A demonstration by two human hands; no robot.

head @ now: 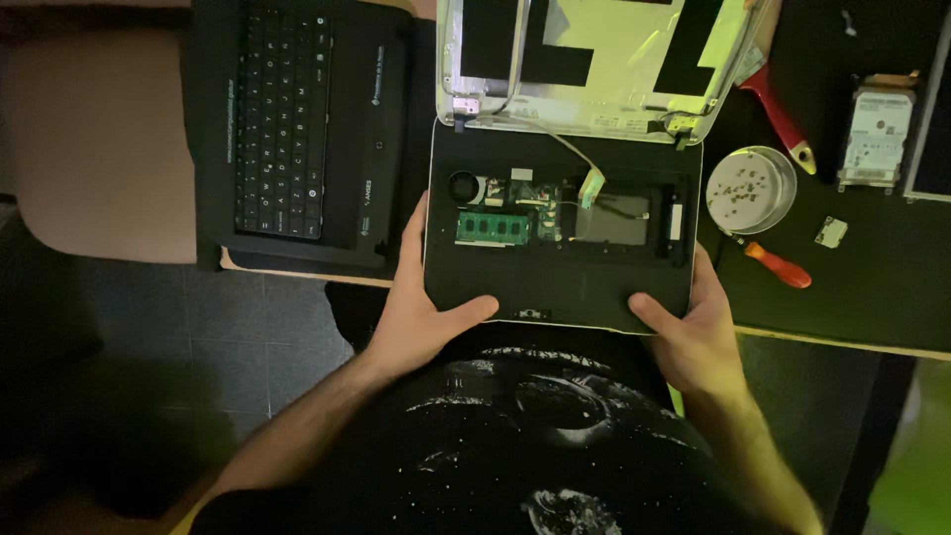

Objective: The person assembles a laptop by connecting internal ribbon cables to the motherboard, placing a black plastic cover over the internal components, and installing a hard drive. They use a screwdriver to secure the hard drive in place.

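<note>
An opened laptop base [561, 287] lies in front of me with its top cover off. A green memory stick [492, 228], a fan and cables show inside. Its lid shell [594, 59] stands open at the far side, without a screen panel. My left hand [421, 312] grips the base's left front corner, thumb on top. My right hand [693, 332] grips the right front corner in the same way.
The removed keyboard cover [297, 129] lies to the left. To the right stand a round dish of small screws [751, 188], an orange-handled screwdriver [778, 266], a red-handled tool [778, 114], a hard drive [875, 134] and a small part [830, 233]. The table's front edge runs just below.
</note>
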